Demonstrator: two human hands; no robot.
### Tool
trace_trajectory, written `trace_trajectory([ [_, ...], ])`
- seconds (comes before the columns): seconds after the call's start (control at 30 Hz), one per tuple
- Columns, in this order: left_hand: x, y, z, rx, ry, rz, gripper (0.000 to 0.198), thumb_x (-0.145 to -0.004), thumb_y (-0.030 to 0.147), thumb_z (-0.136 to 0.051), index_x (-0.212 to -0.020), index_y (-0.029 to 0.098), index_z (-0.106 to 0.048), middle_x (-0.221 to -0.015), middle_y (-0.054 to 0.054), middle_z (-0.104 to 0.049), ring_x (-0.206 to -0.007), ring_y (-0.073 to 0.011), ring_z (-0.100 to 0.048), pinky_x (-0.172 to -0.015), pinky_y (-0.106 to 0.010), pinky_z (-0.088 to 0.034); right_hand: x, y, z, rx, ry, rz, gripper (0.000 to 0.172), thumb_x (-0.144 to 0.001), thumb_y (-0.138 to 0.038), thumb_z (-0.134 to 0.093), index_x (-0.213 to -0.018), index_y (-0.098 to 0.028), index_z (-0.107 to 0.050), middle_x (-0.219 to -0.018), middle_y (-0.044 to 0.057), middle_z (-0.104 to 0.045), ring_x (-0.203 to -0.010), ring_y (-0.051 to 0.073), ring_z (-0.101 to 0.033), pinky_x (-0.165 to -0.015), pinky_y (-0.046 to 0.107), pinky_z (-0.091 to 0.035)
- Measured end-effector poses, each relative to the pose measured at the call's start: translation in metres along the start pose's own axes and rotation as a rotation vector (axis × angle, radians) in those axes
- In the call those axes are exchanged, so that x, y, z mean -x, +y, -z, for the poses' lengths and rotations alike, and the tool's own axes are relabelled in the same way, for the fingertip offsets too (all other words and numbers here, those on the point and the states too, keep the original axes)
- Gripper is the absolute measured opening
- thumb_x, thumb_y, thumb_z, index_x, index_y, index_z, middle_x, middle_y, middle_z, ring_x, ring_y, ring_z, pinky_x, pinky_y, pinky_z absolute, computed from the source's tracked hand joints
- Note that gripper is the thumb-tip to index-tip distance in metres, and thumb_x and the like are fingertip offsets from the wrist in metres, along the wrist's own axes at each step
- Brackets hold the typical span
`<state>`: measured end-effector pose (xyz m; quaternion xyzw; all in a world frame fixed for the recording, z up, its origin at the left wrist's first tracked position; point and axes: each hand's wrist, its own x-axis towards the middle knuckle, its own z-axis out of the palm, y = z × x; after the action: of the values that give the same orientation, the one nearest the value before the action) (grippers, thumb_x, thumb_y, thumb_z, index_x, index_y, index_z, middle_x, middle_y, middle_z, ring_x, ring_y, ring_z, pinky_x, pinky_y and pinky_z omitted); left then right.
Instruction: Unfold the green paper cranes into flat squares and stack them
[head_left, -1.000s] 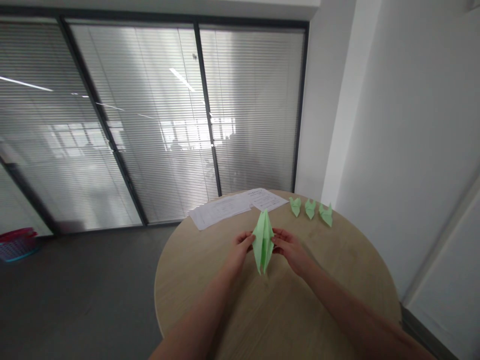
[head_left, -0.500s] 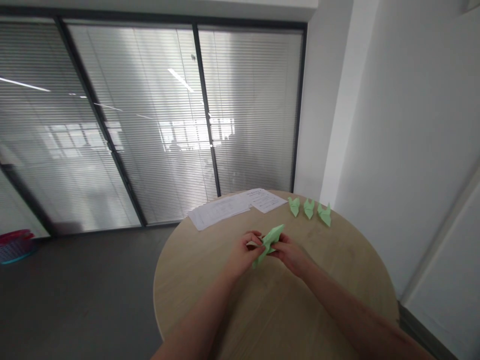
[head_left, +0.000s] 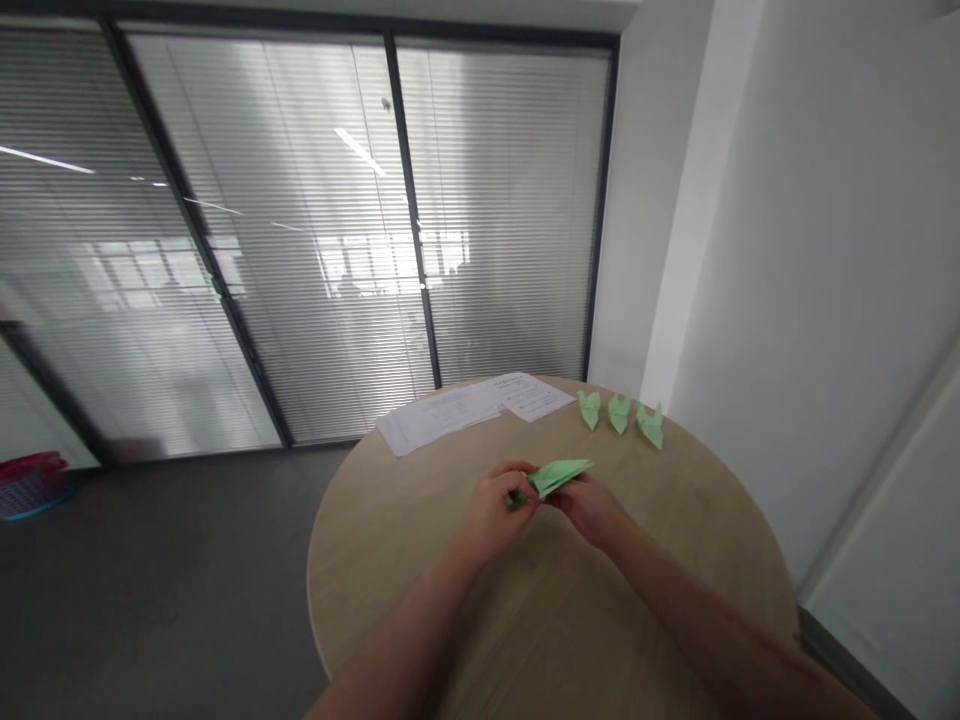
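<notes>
Above the middle of the round wooden table [head_left: 390, 540], a folded piece of green paper [head_left: 556, 476] is held between both hands. My left hand [head_left: 499, 505] pinches its left end with thumb and fingers. My right hand [head_left: 586, 505] grips it from below on the right, its fingertips partly hidden under the paper. Beyond the hands, three green origami figures stand in a row near the table's far right edge: a left one [head_left: 589, 408], a middle one [head_left: 619, 413] and a right one [head_left: 651, 425].
Printed paper sheets [head_left: 442, 417] overlap at the table's far edge, with another printed sheet [head_left: 534, 398] at their right end. Behind stands a glass partition with blinds [head_left: 510, 220]. A white wall [head_left: 817, 300] rises on the right. A red and blue basket [head_left: 34, 485] is on the floor far left.
The green paper has turned from a steep slant to a flatter one, its tip now pointing right. My left hand has shifted slightly along it; both hands keep hold.
</notes>
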<state>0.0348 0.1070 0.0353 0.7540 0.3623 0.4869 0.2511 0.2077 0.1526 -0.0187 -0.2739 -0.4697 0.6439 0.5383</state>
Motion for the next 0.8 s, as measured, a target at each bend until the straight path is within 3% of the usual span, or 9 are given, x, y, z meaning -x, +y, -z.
trace_trajectory([
  [0.1,-0.001,-0.007,-0.002,0.074,0.028,0.061,0.01,-0.074,0.019,-0.072,-0.066,0.021,-0.067,-0.097,-0.009,-0.073,-0.095,-0.0236,-0.069,-0.084,-0.033,-0.05,0.0,-0.001,0.002,-0.009,-0.016,-0.009,0.026,-0.061,-0.031,-0.084,-0.085,-0.023,-0.078,-0.099,0.005,-0.076,-0.095,0.024,-0.068,-0.09,0.04,-0.055],
  [0.23,-0.003,-0.019,-0.002,0.205,0.049,0.248,0.014,-0.072,0.028,-0.075,-0.071,0.019,-0.065,-0.07,-0.003,-0.064,-0.066,-0.0166,-0.06,-0.064,-0.028,-0.045,0.003,-0.006,0.0,-0.021,-0.028,-0.019,0.032,-0.062,-0.029,-0.082,-0.093,-0.022,-0.077,-0.104,0.007,-0.076,-0.098,0.026,-0.068,-0.093,0.041,-0.053],
  [0.47,-0.009,-0.024,-0.001,0.44,0.157,0.353,0.038,-0.06,0.028,-0.082,-0.093,0.018,-0.066,-0.064,0.004,-0.057,-0.06,-0.0125,-0.052,-0.058,-0.024,-0.04,0.006,-0.004,-0.005,-0.015,-0.045,0.06,0.05,-0.063,-0.025,-0.084,-0.109,-0.025,-0.064,-0.109,0.004,-0.074,-0.105,0.027,-0.067,-0.097,0.042,-0.052],
  [0.63,-0.009,-0.027,0.0,0.452,0.156,0.429,0.035,-0.06,0.034,-0.084,-0.087,0.015,-0.073,-0.07,0.0,-0.062,-0.063,-0.0131,-0.054,-0.06,-0.026,-0.041,0.007,-0.006,-0.008,-0.002,-0.128,0.022,0.06,-0.065,-0.034,-0.089,-0.116,-0.025,-0.06,-0.122,0.008,-0.07,-0.113,0.027,-0.065,-0.1,0.042,-0.051],
  [0.8,-0.007,-0.032,0.001,0.505,0.233,0.499,0.045,-0.058,0.042,-0.089,-0.092,0.018,-0.072,-0.074,-0.004,-0.066,-0.062,-0.015,-0.055,-0.057,-0.027,-0.04,0.012,-0.012,-0.009,0.021,-0.251,-0.03,0.058,-0.073,-0.05,-0.084,-0.121,-0.023,-0.065,-0.121,0.01,-0.069,-0.101,0.023,-0.066,-0.081,0.034,-0.054],
])
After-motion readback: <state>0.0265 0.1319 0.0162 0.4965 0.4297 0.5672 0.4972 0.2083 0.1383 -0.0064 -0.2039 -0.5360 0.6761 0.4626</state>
